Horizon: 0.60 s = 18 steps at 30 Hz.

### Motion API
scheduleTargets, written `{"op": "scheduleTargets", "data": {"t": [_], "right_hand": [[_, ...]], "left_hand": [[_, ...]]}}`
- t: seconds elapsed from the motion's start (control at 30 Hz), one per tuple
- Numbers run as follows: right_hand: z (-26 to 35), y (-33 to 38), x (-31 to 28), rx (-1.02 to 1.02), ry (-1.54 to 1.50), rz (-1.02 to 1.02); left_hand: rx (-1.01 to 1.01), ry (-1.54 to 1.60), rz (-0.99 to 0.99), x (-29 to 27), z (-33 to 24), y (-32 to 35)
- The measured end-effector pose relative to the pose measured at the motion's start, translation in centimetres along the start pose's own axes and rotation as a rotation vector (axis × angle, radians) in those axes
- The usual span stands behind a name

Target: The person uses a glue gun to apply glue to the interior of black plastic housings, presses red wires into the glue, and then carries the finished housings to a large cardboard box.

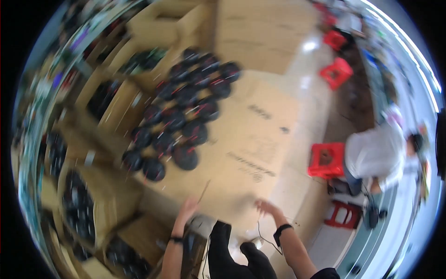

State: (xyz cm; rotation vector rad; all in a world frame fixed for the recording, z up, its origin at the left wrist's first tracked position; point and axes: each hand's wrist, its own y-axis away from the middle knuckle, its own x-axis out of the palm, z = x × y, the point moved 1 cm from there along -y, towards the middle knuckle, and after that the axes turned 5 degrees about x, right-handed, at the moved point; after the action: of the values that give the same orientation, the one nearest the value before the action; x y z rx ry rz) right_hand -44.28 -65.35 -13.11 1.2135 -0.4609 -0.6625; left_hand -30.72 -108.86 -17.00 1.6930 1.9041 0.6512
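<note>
Motion blurs both hands in the head view. My left hand [188, 207] is over the near left edge of a flat cardboard sheet [251, 125]; a thin dark line [204, 190] runs up from its fingertips, and whether it is held or lies on the sheet I cannot tell. My right hand [265, 207] hovers at the sheet's near right edge, fingers loosely apart, holding nothing that shows. Beyond my left hand, a group of black round objects [186, 157] with red and white details stands on the sheet; blur hides their kind.
Open cardboard boxes [118, 104] with dark items line the left side. Another cardboard sheet [265, 28] lies farther ahead. Red stools [336, 73] stand on the right, and a person in a white shirt [375, 153] sits at the long bench there. A thin cable [267, 239] hangs near my right forearm.
</note>
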Motion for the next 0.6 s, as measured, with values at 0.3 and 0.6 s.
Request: {"op": "scheduleTargets", "data": {"t": [0.3, 0.6], "right_hand": [[-27.0, 24.8, 5.9, 0.063, -0.224, -0.226], [-56.0, 28.6, 19.5, 0.019, -0.949, -0.552]], "left_hand": [[0.122, -0.308, 1.009, 12.9, -5.7, 5.9], [0.639, -0.72, 1.555, 39.6, -18.4, 14.7]]}}
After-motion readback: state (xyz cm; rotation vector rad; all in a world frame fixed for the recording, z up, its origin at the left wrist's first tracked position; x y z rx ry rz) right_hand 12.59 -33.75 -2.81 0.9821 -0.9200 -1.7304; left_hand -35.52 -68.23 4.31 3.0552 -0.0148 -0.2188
